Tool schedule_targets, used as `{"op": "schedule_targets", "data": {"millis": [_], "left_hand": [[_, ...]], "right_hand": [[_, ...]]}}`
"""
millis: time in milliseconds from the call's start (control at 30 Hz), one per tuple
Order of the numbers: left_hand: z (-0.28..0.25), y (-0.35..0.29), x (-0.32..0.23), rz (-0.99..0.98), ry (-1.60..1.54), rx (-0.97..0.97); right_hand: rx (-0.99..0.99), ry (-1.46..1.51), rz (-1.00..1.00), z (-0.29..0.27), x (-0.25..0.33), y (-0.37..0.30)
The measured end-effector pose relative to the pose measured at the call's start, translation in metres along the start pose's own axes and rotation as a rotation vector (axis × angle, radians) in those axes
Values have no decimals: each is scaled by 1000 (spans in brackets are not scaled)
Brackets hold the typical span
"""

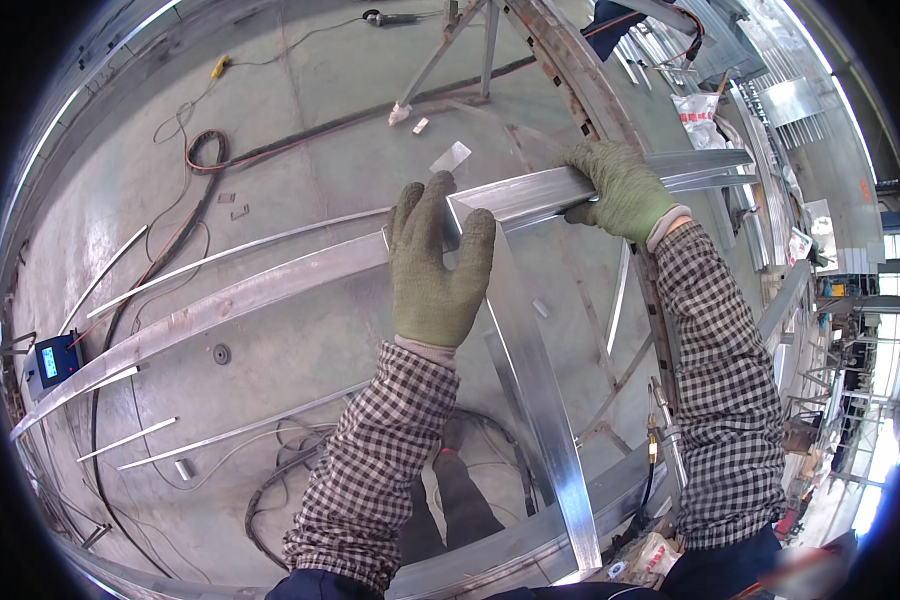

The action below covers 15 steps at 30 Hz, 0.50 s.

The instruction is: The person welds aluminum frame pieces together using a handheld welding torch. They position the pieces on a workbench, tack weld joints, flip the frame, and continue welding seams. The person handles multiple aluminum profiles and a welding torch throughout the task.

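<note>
My right hand [620, 190], in a green work glove, wraps round a silver square metal tube [535, 195] that reaches toward the right. My left hand [435, 275], gloved alike, lies at the tube's left end with its thumb and fingers spread apart. Just beneath that hand, the tube's end meets a long metal rail [270, 275] running off to the left and a second metal tube [530, 390] slanting down toward my body. My left fingers partly hide how these pieces touch.
Thick cables [205, 165] loop over the grey floor [300, 120], with thin metal strips [190, 260] lying at the left. A blue box with a lit display [58, 358] stands far left. A rusty steel beam [570, 65] runs past the right hand. Metal stock [800, 100] lies at the far right.
</note>
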<state>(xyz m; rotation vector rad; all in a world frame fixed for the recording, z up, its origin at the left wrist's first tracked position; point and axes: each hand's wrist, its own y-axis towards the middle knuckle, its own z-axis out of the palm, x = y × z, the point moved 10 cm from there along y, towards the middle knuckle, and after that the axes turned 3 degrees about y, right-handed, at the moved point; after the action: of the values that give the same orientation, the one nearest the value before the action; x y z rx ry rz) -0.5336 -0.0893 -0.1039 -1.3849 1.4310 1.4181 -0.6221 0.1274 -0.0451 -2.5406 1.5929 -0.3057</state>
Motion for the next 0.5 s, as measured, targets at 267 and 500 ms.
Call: {"op": "schedule_targets", "data": {"millis": [267, 500], "left_hand": [[1, 0, -3, 2, 38, -8], [0, -3, -6, 140, 142, -90]], "right_hand": [[34, -57, 46, 4, 2, 1], [8, -92, -1, 0, 6, 1]]}}
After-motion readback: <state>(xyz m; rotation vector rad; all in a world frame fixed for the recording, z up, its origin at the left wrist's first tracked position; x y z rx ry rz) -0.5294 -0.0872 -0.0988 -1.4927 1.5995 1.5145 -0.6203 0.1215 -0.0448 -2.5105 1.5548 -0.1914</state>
